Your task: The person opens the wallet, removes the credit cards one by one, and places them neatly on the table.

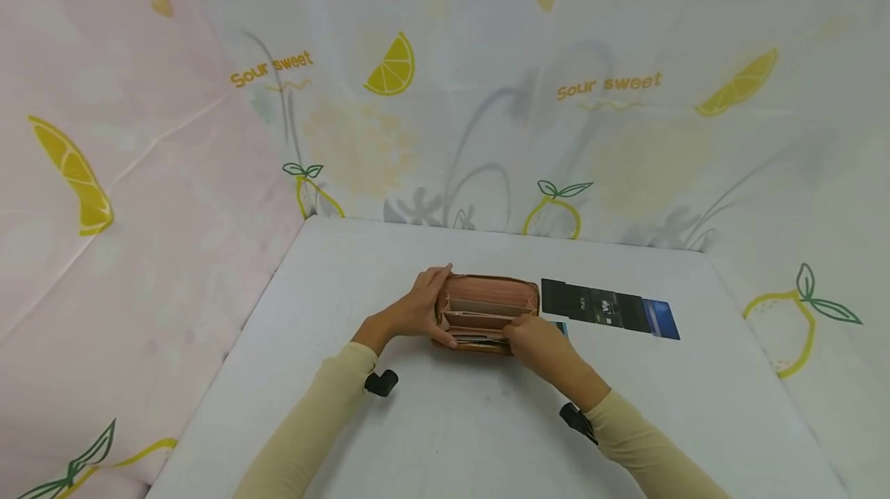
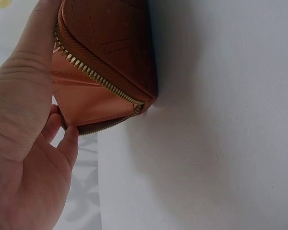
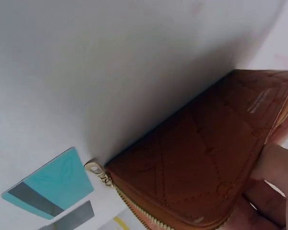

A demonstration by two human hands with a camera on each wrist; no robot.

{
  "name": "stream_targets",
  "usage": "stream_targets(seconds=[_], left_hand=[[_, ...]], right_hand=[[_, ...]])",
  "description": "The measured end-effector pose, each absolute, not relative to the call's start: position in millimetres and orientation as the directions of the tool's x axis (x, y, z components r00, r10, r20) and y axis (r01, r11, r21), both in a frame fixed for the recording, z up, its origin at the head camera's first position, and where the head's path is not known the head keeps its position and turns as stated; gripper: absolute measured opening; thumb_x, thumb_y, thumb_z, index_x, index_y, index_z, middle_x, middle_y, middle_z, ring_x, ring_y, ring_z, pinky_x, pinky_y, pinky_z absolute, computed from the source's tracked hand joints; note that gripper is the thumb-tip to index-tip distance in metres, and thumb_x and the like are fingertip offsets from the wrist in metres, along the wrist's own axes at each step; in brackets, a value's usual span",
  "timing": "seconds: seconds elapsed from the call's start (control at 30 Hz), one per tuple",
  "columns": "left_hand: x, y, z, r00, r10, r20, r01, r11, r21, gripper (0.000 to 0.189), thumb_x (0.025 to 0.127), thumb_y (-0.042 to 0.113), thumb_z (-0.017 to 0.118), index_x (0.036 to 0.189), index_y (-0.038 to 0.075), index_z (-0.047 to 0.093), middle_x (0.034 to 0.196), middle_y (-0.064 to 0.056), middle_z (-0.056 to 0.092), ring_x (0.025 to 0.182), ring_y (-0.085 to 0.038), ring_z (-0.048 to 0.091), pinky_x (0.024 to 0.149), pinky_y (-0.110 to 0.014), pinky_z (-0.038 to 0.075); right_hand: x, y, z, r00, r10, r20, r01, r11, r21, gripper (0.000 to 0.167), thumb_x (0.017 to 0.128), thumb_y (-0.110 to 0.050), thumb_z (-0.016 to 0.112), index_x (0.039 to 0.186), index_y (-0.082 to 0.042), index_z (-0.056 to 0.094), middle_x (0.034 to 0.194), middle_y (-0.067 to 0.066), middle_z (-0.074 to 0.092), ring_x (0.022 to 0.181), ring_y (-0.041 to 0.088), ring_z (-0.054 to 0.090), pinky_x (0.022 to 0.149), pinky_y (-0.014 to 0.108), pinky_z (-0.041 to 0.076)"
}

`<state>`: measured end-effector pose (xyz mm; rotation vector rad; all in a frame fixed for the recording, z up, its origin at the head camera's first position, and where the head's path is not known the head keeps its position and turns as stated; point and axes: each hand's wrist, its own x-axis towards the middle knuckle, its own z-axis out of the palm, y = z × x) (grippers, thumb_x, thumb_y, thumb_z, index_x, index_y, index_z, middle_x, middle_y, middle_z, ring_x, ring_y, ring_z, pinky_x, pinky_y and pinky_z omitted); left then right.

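Note:
A brown zip-around wallet (image 1: 490, 289) lies unzipped on the table, its pink-tan inner compartments facing up in the head view. My left hand (image 1: 419, 309) grips its left end, thumb at the front edge and fingers at the back. In the left wrist view, brass zipper teeth (image 2: 98, 76) run along the spread end. My right hand (image 1: 545, 348) holds the front panel near the right corner, with fingers reaching inside by the front card slots. The right wrist view shows the thumb (image 3: 276, 163) against the wallet's rim; the fingertips are hidden behind the panel.
Right of the wallet, several dark cards (image 1: 591, 303) and a blue one (image 1: 662, 319) form an overlapping row. A teal card (image 3: 53, 184) lies beside the zipper pull (image 3: 96, 168). The white table (image 1: 445, 437) meets lemon-printed cloth (image 1: 445, 136) at the back and sides.

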<state>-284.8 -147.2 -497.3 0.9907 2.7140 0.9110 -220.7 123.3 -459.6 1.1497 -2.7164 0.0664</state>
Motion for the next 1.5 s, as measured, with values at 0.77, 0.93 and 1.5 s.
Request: stream_targets(seconds=[0.77, 0.93, 1.5], left_hand=[[-285, -147, -498, -0.787, 0.611, 0.079, 0.531, 0.608, 0.59, 0.139, 0.06, 0.053, 0.09, 0.157, 0.005, 0.003, 0.152, -0.015, 0.017, 0.135, -0.03, 0.021, 0.108, -0.044, 0.033], [-285, -147, -499, -0.787, 0.612, 0.081, 0.53, 0.604, 0.595, 0.14, 0.059, 0.055, 0.09, 0.157, 0.006, 0.003, 0.152, -0.015, 0.017, 0.135, -0.03, 0.021, 0.108, -0.044, 0.034], [-284, -146, -497, -0.789, 0.611, 0.072, 0.527, 0.61, 0.592, 0.14, 0.057, 0.056, 0.09, 0.156, 0.001, 0.007, 0.151, -0.013, 0.018, 0.132, -0.028, 0.022, 0.107, -0.043, 0.035]], right_hand=[[-209, 122, -461, -0.553, -0.76, 0.342, -0.741, 0.636, 0.217, 0.014, 0.074, -0.004, 0.084, 0.084, -0.006, 0.073, 0.08, 0.004, 0.058, 0.075, 0.016, 0.057, 0.052, 0.023, 0.048], [-208, 126, -466, -0.559, -0.74, 0.375, -0.743, 0.648, 0.17, 0.01, 0.077, -0.003, 0.079, 0.084, -0.006, 0.072, 0.08, 0.003, 0.057, 0.072, 0.015, 0.055, 0.049, 0.023, 0.046], [-210, 131, -458, -0.629, -0.753, 0.194, -0.757, 0.65, 0.071, 0.011, 0.081, -0.007, 0.078, 0.074, -0.008, 0.069, 0.07, 0.0, 0.055, 0.058, 0.012, 0.053, 0.05, 0.024, 0.044]])
